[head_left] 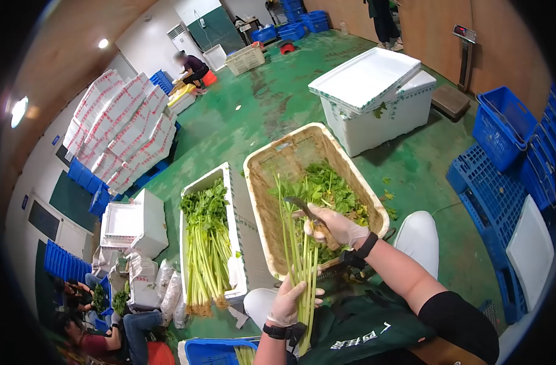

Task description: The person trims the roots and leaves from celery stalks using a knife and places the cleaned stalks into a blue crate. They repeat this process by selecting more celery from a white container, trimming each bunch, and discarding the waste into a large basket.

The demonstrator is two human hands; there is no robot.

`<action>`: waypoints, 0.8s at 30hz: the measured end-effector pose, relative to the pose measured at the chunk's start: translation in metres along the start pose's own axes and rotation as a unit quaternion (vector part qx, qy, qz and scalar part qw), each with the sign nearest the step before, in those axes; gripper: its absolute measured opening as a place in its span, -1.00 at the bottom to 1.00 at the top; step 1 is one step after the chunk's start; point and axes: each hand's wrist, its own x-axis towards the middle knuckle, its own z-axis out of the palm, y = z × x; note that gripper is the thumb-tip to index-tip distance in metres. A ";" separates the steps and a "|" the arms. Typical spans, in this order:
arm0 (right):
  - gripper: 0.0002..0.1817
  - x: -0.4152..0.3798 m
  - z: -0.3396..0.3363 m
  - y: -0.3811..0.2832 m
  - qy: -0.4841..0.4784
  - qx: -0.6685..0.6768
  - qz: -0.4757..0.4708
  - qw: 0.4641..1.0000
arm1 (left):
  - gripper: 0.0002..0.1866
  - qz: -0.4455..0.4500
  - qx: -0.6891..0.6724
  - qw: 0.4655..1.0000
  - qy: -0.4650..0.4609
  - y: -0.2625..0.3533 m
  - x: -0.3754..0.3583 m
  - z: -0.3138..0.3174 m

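My left hand (290,302), in a thin see-through glove, is closed around a few long green celery stalks (308,274) that stand nearly upright. My right hand (334,227), gloved too, grips a small knife (298,204) with a dark curved blade, close beside the upper stalks. A brownish piece, perhaps its handle, shows under the fingers. Both hands are over the near side of a dirty cream plastic basket (258,188), where loose celery leaves (335,182) lie. To the left, a white foam box (237,261) holds a row of celery (208,255), leaves at the far end and roots toward me.
A blue crate (214,353) with stalks stands by my left knee. Ahead right is a lidded foam box (375,115); a blue pallet (488,225) and baskets (503,125) line the right. Stacked foam boxes (122,131) rise at left. Other people sit at lower left and farther back.
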 end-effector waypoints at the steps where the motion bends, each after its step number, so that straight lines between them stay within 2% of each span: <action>1: -0.54 0.003 0.002 0.001 0.005 0.005 0.001 1.000 | -0.31 -0.003 0.003 1.000 0.002 0.000 0.001 0.002; 3: -0.57 0.009 0.003 -0.002 0.025 0.014 -0.001 1.000 | -0.31 -0.004 0.019 1.000 0.005 -0.001 0.000 0.001; 5: -0.58 0.016 0.004 -0.002 0.062 -0.047 -0.037 0.996 | -0.30 -0.004 0.033 0.999 0.009 -0.001 -0.002 0.002; 7: -0.59 0.020 -0.003 -0.002 0.032 -0.025 -0.029 0.999 | -0.29 -0.001 0.053 0.998 0.014 -0.001 -0.004 0.004; 9: -0.58 0.029 -0.014 0.003 -0.034 0.048 0.029 0.998 | -0.29 -0.006 0.066 0.998 0.017 -0.003 -0.005 0.000; 10: -0.58 0.029 -0.013 0.004 -0.034 0.049 0.030 0.998 | -0.29 -0.011 0.079 0.997 0.019 -0.004 -0.005 0.000; 13: -0.64 0.031 -0.012 0.007 0.008 0.103 -0.004 0.995 | -0.27 0.001 0.061 0.998 0.014 -0.003 -0.007 0.003; 15: -0.72 0.036 -0.015 0.017 0.051 0.017 -0.110 0.992 | -0.27 0.001 0.056 0.998 0.004 -0.001 -0.006 0.002; 17: -0.79 0.036 -0.013 0.020 0.048 0.005 -0.122 0.991 | -0.26 0.000 0.048 0.999 -0.006 -0.003 -0.005 -0.002; 18: -0.76 0.038 -0.011 0.023 0.078 -0.125 -0.228 0.963 | -0.27 0.012 0.038 0.999 0.005 -0.005 -0.004 -0.004; 19: -0.68 0.037 -0.007 0.022 0.105 -0.252 -0.326 0.905 | -0.27 0.025 0.027 0.999 0.017 -0.006 -0.004 -0.005; 20: -0.52 0.027 -0.010 0.008 0.164 -0.486 -0.360 0.779 | -0.27 0.024 0.027 0.999 0.017 -0.007 -0.003 -0.006; 21: -0.52 0.027 -0.015 0.005 0.164 -0.486 -0.359 0.780 | -0.29 0.039 0.023 0.999 0.029 -0.007 -0.002 -0.005; 23: -0.54 0.035 -0.031 0.008 0.312 -0.487 -0.299 0.759 | -0.31 0.054 0.020 0.998 0.041 -0.006 -0.003 -0.001; 24: -0.56 0.064 -0.062 0.026 0.321 -0.350 -0.428 0.769 | -0.32 0.051 0.021 0.997 0.046 -0.004 -0.005 0.003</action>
